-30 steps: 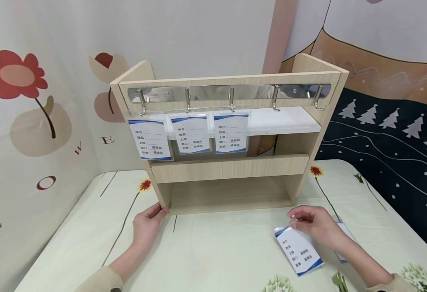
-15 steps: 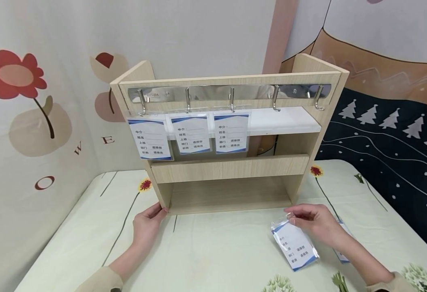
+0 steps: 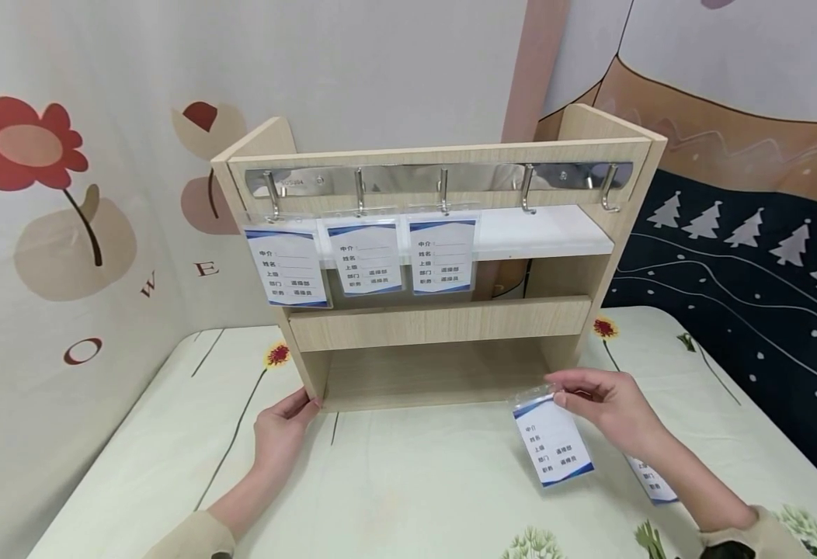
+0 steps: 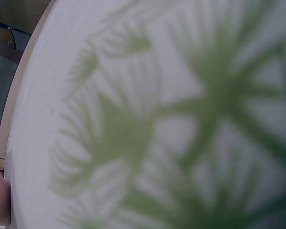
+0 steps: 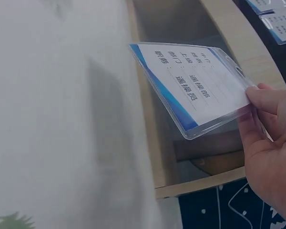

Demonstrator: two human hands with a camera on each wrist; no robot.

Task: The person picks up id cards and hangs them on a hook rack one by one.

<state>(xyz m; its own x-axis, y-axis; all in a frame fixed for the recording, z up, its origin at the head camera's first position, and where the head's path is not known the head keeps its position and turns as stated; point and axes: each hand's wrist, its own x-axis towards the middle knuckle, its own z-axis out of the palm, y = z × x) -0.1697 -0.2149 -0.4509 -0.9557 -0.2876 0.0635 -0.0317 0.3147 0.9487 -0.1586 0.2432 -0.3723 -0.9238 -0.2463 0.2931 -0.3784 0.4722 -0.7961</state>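
Observation:
In the head view my right hand pinches the top corner of a clear-sleeved name badge, held up above the table. The right wrist view shows the same badge between thumb and fingers, tilted. My left hand grips the lower left corner of a wooden shelf, its thumb at the front edge. On the shelf's metal hook rail, three badges hang from the left hooks, one of them a middle badge. The two right hooks, including the far right hook, carry no badge.
Another badge lies on the table, partly covered by my right forearm. A flower-print cloth covers the table. Patterned curtains stand behind and to the sides. The left wrist view shows mostly blurred cloth.
My right hand has lifted the badge off the table and moved it up and slightly left, toward the shelf. The left hand stays at the shelf corner.

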